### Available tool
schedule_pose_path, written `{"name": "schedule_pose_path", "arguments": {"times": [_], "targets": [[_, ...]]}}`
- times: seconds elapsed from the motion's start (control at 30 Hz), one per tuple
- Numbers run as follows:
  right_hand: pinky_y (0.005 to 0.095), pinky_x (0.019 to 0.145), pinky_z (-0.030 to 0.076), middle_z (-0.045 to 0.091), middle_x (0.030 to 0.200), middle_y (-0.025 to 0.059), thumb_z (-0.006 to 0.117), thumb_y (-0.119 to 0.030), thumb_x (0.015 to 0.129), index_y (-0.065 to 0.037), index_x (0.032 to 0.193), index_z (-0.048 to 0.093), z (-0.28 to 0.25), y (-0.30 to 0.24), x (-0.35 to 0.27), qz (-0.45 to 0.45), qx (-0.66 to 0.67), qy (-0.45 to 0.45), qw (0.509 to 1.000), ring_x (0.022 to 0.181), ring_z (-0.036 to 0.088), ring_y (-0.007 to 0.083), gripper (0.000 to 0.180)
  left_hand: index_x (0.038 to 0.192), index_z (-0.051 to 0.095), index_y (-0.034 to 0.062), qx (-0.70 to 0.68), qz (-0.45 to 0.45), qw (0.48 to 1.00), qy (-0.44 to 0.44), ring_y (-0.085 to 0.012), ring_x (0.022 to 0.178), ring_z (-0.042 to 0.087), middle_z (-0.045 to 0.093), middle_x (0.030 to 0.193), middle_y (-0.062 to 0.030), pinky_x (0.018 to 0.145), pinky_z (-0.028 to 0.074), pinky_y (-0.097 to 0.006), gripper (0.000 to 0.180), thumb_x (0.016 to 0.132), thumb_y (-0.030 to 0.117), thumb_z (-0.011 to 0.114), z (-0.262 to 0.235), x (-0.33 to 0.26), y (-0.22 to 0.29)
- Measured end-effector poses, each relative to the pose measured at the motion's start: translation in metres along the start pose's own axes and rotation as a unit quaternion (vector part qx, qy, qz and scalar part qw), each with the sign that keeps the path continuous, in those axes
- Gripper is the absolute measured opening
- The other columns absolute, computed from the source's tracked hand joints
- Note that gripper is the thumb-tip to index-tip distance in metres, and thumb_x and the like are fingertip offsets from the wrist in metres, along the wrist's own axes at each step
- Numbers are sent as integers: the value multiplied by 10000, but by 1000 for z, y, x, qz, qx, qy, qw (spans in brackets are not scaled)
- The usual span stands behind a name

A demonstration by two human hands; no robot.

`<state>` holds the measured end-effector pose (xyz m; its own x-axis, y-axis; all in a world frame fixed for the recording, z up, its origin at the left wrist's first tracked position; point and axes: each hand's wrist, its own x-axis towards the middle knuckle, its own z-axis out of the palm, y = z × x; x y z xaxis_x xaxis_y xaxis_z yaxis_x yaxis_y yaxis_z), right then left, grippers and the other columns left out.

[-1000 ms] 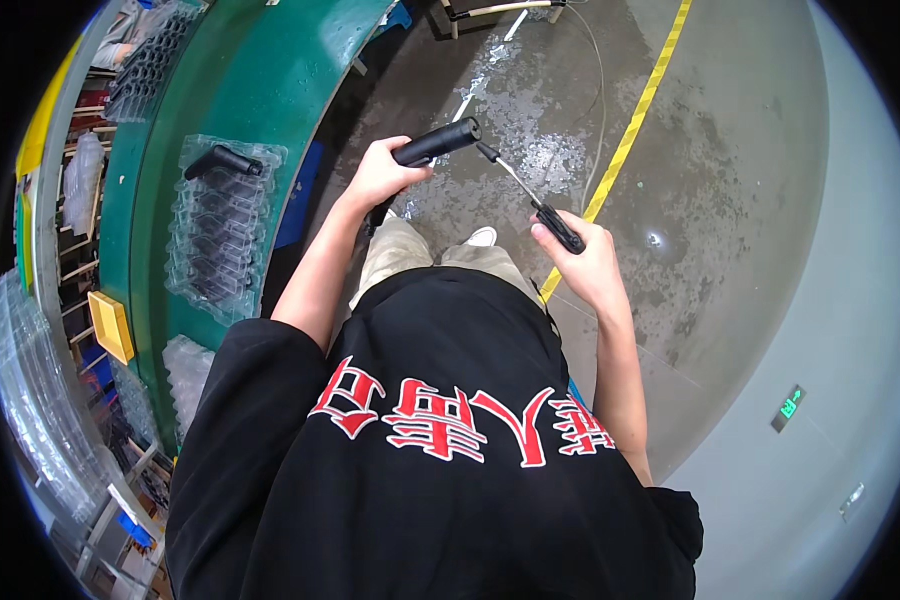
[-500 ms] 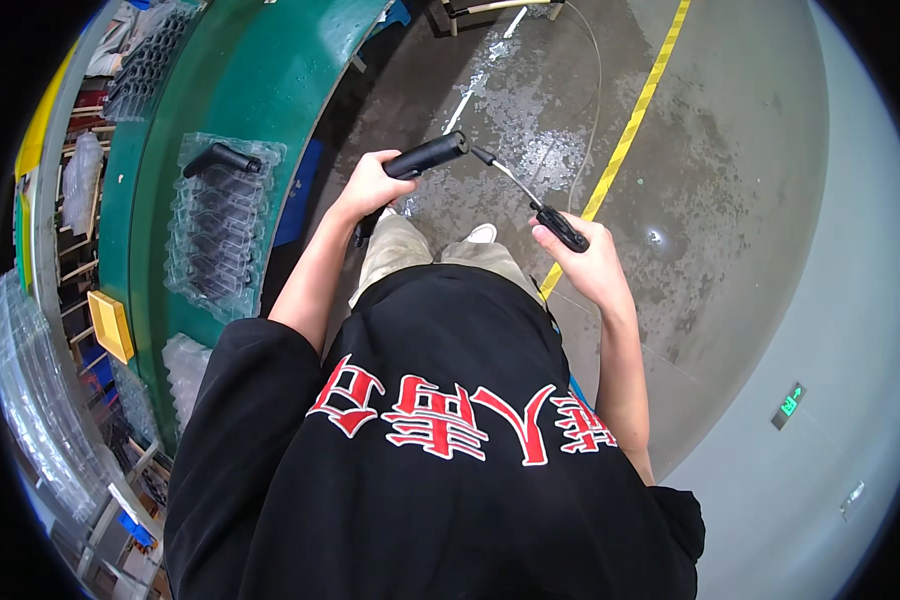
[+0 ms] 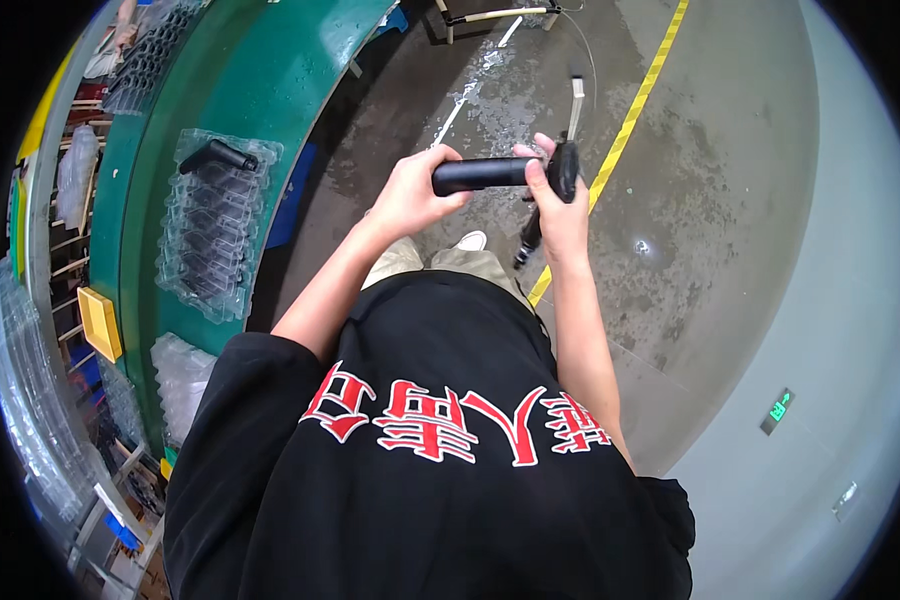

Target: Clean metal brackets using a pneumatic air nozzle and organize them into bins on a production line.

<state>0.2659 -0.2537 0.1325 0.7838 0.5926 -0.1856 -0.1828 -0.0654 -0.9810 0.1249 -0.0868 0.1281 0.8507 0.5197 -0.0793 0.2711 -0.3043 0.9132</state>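
A smooth black elbow-shaped tube point(image 3: 482, 176) lies crosswise in front of my body. My left hand point(image 3: 415, 195) is closed round its left end. My right hand point(image 3: 562, 215) holds a black-handled air blow gun point(image 3: 566, 170) with a thin metal nozzle, which now points away from me. The right thumb and fingers also touch the tube's right end. Below that hand hangs a dark piece with a ringed end point(image 3: 526, 245); I cannot tell whether it belongs to the gun or the tube. Another black elbow tube point(image 3: 218, 156) rests on a clear plastic tray at the left.
The clear moulded tray point(image 3: 202, 240) lies on a curved green table point(image 3: 255, 70). Beyond are a yellow bin point(image 3: 99, 325) and stacked clear plastic trays point(image 3: 45, 400). Yellow-striped tape point(image 3: 635, 115) crosses the wet-looking floor, a grey wall point(image 3: 820, 330) stands right, and a tubular frame point(image 3: 495, 15) ahead.
The tube has swung level and moved right. My right hand has come in to touch its end, and the blow gun has turned from pointing at the tube to pointing away from me.
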Motion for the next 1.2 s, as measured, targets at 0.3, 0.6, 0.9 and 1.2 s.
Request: {"name": "schedule_pose_path", "arguments": {"times": [0.3, 0.6, 0.9, 1.2], "targets": [[380, 955, 467, 644, 1157, 194, 725, -102, 850, -45, 1310, 516, -7, -37, 11, -64, 282, -200, 936, 1039, 620, 275, 509, 1040, 554, -26, -514, -201, 775, -308, -123, 514, 481, 547, 650, -65, 489, 390, -230, 305, 793, 104, 678, -18, -16, 43], [351, 932, 465, 626, 1203, 206, 741, -115, 842, -34, 1305, 517, 15, -55, 5, -69, 344, -189, 917, 1059, 610, 257, 521, 960, 575, -25, -496, -185, 810, -254, -122, 461, 438, 534, 616, -60, 464, 363, -224, 230, 755, 62, 631, -19, -22, 77], [279, 782, 483, 667, 1033, 126, 755, -186, 858, -48, 1229, 598, 30, -42, 12, 52, 213, -76, 973, 867, 613, 182, 426, 891, 614, 36, 33, -43, 998, -38, -153, 524, 483, 550, 642, -38, 525, 412, -261, 155, 753, 108, 610, -29, -20, 88], [258, 637, 464, 679, 819, 57, 686, -224, 894, -26, 1184, 622, 47, -50, -15, -10, -206, -29, 978, 675, 586, 137, 357, 894, 580, 1, -6, -179, 984, -14, -241, 639, 558, 596, 719, -112, 619, 466, -343, 231, 716, 143, 622, -51, -13, 23]]}}
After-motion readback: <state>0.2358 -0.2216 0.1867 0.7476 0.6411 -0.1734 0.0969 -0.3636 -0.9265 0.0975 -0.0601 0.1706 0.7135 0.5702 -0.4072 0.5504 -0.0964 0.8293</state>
